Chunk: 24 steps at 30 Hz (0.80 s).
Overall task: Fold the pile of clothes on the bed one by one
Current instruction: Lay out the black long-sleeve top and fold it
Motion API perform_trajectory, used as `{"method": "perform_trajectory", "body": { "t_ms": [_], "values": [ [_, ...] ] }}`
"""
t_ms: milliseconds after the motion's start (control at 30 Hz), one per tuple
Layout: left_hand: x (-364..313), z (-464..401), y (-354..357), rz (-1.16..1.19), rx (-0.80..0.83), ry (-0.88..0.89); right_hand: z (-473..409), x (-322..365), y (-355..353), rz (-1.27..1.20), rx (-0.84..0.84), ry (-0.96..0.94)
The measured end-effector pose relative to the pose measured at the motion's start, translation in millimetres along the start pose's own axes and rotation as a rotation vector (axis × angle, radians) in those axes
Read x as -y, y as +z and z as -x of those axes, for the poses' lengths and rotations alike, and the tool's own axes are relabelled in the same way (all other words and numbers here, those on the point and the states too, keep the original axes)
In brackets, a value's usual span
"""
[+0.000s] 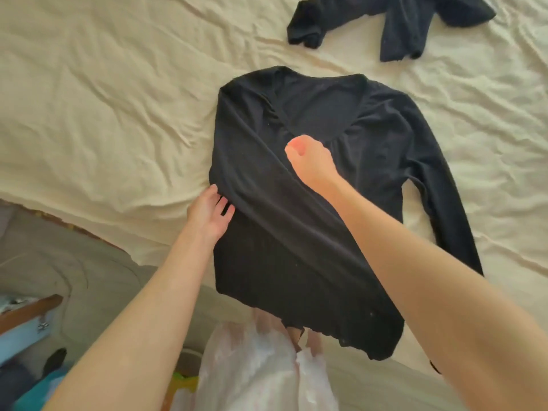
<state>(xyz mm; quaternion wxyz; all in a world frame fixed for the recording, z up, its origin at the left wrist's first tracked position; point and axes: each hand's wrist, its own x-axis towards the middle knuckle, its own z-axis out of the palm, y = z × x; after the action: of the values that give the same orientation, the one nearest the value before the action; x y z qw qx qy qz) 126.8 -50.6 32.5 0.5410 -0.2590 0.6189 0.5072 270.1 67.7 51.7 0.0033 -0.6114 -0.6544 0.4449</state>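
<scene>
A black long-sleeved top (299,241) lies flat on the cream bed sheet (103,99), neckline away from me, hem hanging over the near edge. Its left side and sleeve are folded diagonally across the body. The right sleeve (444,197) lies straight along the right side. My left hand (209,213) grips the folded left edge at waist height, with fabric between its fingers. My right hand (310,161) is on the chest just below the neckline. Its fingers are curled and the fabric puckers beside it. A second dark garment (391,22) lies crumpled at the far right.
The bed's near left corner (130,250) drops to a grey floor (59,262). A white plastic bag (255,369) sits below the hem, with blue and wooden items (26,324) at the lower left. Wrinkled sheet spreads wide to the left of the top.
</scene>
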Motion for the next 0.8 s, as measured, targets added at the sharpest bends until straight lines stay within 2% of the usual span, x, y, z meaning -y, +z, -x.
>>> {"method": "perform_trajectory", "body": {
  "t_ms": [100, 200, 367, 500, 700, 800],
  "values": [
    [-13, -10, 3, 0.075, 0.021, -0.087, -36, 31, 23, 0.025, 0.08, -0.06],
    [-18, -16, 6, 0.054, 0.029, -0.158, -67, 53, 43, 0.087, 0.105, -0.102],
    [-26, -18, 5, 0.204, 0.114, -0.203, -100, 84, 63, 0.177, 0.041, 0.013],
    [-30, -18, 10, 0.254, 0.173, -0.281, -113, 101, 67, 0.176, 0.077, 0.091],
    [-29, -23, 8, 0.36, -0.046, -0.094, -125, 105, 62, -0.213, 0.028, 0.091],
    [-30, -23, 3, 0.365, -0.099, -0.06, -129, 101, 60, -0.278, 0.015, 0.097]
  ]
}}
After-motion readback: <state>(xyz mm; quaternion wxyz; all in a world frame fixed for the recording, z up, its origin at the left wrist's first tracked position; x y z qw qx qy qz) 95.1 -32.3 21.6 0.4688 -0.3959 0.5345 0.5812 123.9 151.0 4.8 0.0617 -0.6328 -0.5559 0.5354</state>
